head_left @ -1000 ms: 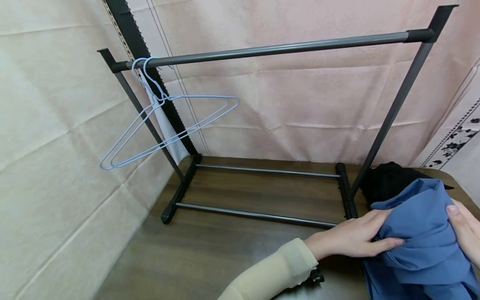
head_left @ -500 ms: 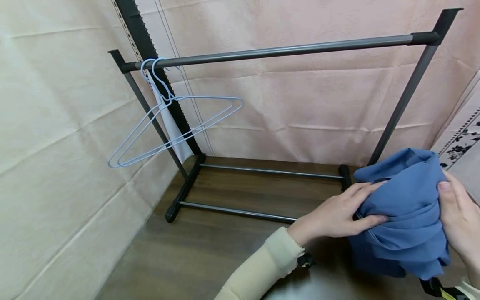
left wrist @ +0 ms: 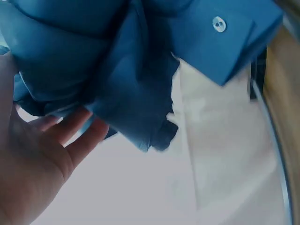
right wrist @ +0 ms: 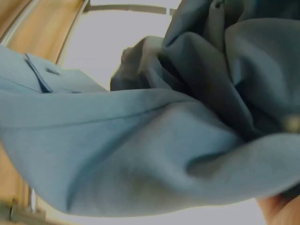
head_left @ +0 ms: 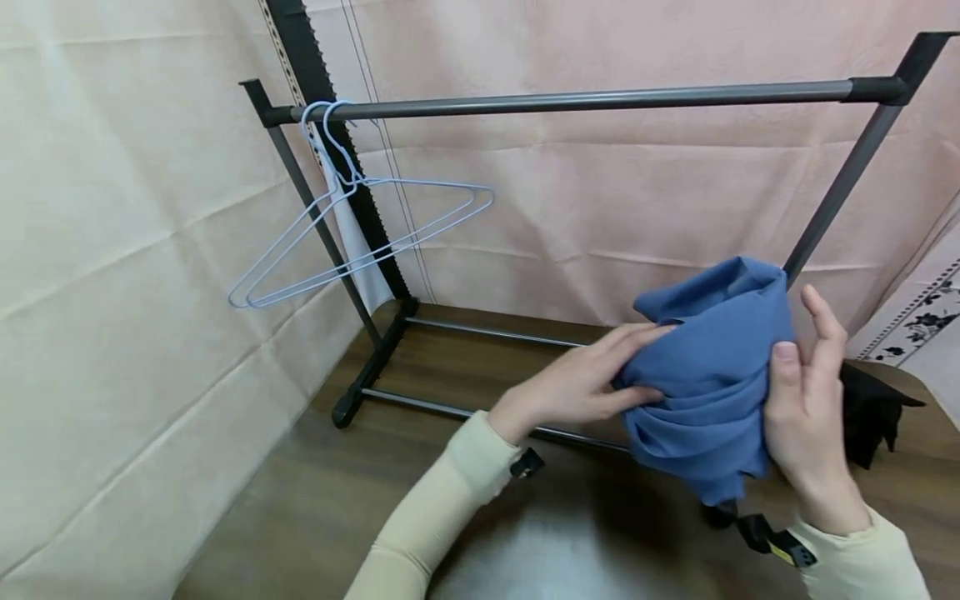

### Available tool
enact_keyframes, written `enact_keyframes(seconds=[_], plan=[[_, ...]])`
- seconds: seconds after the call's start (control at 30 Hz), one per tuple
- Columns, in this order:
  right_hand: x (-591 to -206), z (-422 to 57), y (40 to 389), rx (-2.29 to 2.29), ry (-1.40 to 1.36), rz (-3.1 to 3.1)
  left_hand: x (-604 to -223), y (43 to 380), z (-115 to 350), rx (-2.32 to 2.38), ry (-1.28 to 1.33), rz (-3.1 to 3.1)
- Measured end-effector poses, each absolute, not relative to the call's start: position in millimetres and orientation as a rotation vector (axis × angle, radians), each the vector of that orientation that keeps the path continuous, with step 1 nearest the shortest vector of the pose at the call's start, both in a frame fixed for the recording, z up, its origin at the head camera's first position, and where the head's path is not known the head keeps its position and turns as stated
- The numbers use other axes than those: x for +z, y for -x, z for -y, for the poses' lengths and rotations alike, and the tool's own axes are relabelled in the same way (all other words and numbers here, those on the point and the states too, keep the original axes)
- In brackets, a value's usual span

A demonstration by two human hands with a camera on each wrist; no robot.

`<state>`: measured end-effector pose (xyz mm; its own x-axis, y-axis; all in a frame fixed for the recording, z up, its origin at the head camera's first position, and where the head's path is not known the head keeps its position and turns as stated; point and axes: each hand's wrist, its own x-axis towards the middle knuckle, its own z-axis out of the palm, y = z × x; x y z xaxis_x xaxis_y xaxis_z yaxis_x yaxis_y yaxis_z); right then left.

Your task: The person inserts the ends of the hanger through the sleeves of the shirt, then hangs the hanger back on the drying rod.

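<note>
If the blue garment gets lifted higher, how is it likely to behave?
Most likely floppy: the blue garment bunches into soft folds and keeps no firm shape. Its loose flap with a button hangs free in the left wrist view, so edges may swing or unfold. The cloth looks fairly thin, so it is probably light for its bulk.

Blue garment point(head_left: 708, 375) lifted, shifted left
</note>
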<state>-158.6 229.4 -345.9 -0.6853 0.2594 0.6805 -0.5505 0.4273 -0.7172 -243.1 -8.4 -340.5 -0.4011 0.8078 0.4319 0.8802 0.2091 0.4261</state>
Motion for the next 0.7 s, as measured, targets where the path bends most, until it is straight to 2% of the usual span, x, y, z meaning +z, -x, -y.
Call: enact_keyframes(seconds=[0.17,0.3,0.7], plan=[[-344,-204,165,1.379,-0.432,1.866,-326,250,38,-0.916,1.666,2.316],[-344,-191,165,1.393,-0.435,1.893,-322,249,47,-0.894,1.655,2.314],[-373,-178,164,1.347,-0.498,1.981,-347,244,65,-0.848,1.615,2.398]])
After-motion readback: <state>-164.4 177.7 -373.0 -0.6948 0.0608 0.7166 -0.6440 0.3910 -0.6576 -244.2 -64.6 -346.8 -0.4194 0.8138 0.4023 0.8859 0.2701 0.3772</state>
